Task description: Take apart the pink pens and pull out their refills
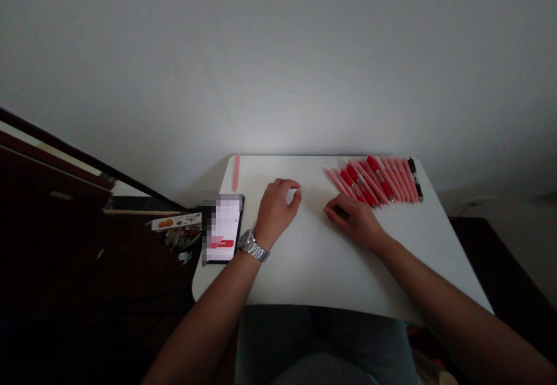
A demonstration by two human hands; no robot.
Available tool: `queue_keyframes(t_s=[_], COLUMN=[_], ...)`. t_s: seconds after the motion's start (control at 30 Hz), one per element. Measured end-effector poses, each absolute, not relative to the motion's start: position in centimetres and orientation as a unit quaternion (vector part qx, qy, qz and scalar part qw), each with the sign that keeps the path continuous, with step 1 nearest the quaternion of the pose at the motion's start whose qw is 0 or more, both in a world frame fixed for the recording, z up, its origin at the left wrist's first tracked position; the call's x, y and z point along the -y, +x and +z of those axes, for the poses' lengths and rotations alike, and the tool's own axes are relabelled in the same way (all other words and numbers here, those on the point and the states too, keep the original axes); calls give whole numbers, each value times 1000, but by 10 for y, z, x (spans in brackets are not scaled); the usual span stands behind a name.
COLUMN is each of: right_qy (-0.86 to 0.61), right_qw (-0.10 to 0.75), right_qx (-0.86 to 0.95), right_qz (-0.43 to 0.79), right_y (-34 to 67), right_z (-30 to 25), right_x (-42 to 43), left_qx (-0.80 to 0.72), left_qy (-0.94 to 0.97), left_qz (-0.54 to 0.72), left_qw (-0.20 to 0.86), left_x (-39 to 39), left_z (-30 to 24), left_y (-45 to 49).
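Observation:
My left hand [278,206] hovers over or rests on the middle of the white table [304,269]. Its thumb and index finger curve into a loose ring with a slight gap at the tips, and nothing shows between them. Opposite it, my right hand [354,220] has loosely bent fingers, thumb a little apart, and no visible object. Just beyond the right hand lies a row of pink pens [398,179], with several red-gripped pens [379,177] among them and a black pen [415,180] at the right end. A single pink pen [236,173] lies at the far left.
A phone [224,228] with a lit, partly blurred screen lies at the table's left edge, beside my wristwatch [253,245]. Behind the table rises a pale wall [296,71]. Assorted clutter [183,235] sits lower down on the left.

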State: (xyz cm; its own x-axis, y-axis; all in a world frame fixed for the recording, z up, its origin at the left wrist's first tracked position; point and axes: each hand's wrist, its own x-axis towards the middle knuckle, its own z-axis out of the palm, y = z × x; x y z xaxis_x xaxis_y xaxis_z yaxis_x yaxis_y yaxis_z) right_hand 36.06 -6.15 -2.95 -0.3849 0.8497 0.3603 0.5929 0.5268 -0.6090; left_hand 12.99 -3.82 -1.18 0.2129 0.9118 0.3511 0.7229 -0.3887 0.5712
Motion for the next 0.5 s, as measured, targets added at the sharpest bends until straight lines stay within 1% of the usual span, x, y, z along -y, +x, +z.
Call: queue_keyframes(t_s=[0.13, 0.3, 0.5], right_qy=[-451, -461, -471], right_qw=[338, 347, 356], right_qx=[803, 793, 782], right_qz=[195, 193, 199], right_y=[361, 360, 360], right_z=[-30, -29, -29], right_x=[62, 63, 64], left_qx=[-571, -630, -686], left_qy=[748, 720, 686], left_qz=[326, 291, 241], left_qw=[86, 17, 11], left_x=[36, 25, 1], left_z=[-5, 3, 3], left_y=[98, 54, 15])
